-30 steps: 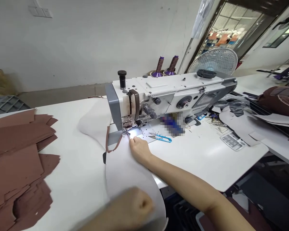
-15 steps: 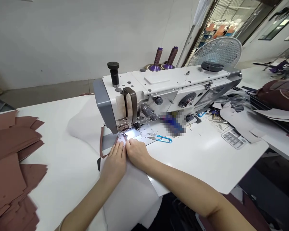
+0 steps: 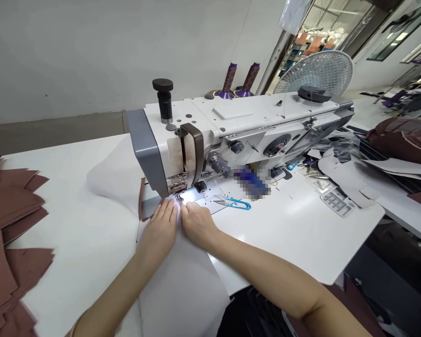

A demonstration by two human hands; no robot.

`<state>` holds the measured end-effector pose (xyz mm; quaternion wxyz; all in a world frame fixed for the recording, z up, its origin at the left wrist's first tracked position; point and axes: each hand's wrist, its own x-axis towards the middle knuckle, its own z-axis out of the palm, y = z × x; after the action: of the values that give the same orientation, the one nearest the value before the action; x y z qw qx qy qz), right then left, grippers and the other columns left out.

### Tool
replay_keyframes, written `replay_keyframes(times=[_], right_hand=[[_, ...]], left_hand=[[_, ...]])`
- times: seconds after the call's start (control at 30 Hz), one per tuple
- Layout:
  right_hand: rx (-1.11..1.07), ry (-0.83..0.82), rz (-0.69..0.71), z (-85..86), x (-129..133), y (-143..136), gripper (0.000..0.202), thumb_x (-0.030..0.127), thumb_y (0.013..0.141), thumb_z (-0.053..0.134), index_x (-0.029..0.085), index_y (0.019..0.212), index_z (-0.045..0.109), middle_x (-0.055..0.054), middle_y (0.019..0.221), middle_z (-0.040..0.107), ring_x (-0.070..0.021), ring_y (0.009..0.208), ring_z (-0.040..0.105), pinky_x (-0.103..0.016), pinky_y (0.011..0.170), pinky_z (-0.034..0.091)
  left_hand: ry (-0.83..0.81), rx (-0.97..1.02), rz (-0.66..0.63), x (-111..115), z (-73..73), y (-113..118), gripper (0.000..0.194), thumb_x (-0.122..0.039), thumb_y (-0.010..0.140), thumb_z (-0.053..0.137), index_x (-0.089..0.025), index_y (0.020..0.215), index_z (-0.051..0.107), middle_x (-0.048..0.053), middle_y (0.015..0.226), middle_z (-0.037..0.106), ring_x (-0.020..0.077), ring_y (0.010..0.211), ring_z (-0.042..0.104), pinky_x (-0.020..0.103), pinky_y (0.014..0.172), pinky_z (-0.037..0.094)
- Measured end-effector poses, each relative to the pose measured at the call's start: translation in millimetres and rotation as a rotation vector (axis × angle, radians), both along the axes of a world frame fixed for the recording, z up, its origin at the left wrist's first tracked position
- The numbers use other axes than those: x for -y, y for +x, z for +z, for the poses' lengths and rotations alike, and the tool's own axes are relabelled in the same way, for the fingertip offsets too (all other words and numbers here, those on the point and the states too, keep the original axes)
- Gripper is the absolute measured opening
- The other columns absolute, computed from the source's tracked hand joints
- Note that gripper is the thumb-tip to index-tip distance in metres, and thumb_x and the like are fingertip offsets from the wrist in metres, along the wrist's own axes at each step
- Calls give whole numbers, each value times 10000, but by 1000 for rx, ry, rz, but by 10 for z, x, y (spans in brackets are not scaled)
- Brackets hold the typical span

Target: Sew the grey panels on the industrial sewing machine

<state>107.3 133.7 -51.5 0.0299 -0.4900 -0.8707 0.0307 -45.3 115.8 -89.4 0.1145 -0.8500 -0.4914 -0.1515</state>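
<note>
A large white sheet of material (image 3: 182, 285) runs from the table's front edge up to the presser foot (image 3: 178, 197) of a sewing machine (image 3: 196, 114). My left hand (image 3: 161, 227) lies flat on the sheet, fingers stretched toward the foot. Close beside it, my right hand (image 3: 198, 224) is closed, thumb and fingers pinching the sheet's edge just in front of the needle area. A lamp lights the plate there; the needle tip itself is too small to make out. Blue-handled thread snips (image 3: 240, 204) rest right of the foot.
Brown cut pieces (image 3: 14, 210) are piled on the left of the white table (image 3: 91, 229). Two brown thread cones (image 3: 230, 79) stand behind the machine, near a fan (image 3: 323, 70). A calculator (image 3: 337, 202), scraps and a brown bundle (image 3: 407, 135) lie to the right.
Both hands and the sheet have shifted slightly forward and left toward the presser foot. The view has also moved a little; the left hand stays flat and the right stays closed.
</note>
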Motion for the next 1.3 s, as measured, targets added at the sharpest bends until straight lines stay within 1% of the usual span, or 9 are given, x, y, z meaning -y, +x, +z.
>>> replay_keyframes(times=[0.07,0.17,0.43,0.57,0.73,1.0,1.17,1.3], right_hand=[[-2,5,0,4,1,2,240,118,932,312,137,1000,541,-92,864,580,-199,798,535,-266,560,401],[0,2,-2,3,2,2,243,117,932,311,135,1002,543,-92,857,580,-197,793,534,-263,564,397],[20,10,16,-24,20,-3,226,105,921,319,146,907,541,-84,806,564,-196,758,520,-266,535,366],[34,1,13,-27,35,1,222,100,920,319,143,920,537,-83,811,567,-191,753,520,-265,529,358],[38,3,0,-27,48,0,200,94,909,338,146,919,532,-87,828,570,-188,761,520,-262,543,364],[23,5,-9,-55,54,-3,195,81,893,350,159,904,528,-82,824,570,-191,759,514,-267,550,359],[23,21,-2,-69,48,-2,184,93,896,358,157,913,530,-81,820,567,-189,754,503,-264,546,343],[23,21,-7,-84,45,3,182,99,907,354,158,910,526,-78,813,564,-185,750,495,-259,550,336]], left_hand=[[7,-5,-6,-30,9,-12,448,-61,878,265,-21,1251,509,200,1332,510,289,1299,410,442,1048,397],[23,-24,19,-42,31,-14,454,-49,871,259,-17,1254,502,204,1335,505,288,1287,425,438,1042,405],[43,-58,21,106,65,36,427,-75,886,281,-24,1228,531,209,1309,527,302,1268,447,446,1023,419],[28,-60,21,110,73,51,440,-58,877,270,-28,1227,535,209,1312,524,302,1273,442,450,1016,423],[51,-74,24,92,87,41,440,-60,876,262,-27,1207,550,208,1281,551,306,1245,473,446,994,444],[-2,-4,31,99,79,34,425,-77,877,282,-59,1213,542,200,1285,551,292,1273,446,447,1008,430],[-38,5,41,102,88,25,429,-73,872,295,-75,1231,530,193,1299,541,287,1292,422,450,1021,414],[-44,21,26,106,95,15,421,-86,881,299,-67,1243,514,209,1308,526,289,1299,410,455,1021,410]])
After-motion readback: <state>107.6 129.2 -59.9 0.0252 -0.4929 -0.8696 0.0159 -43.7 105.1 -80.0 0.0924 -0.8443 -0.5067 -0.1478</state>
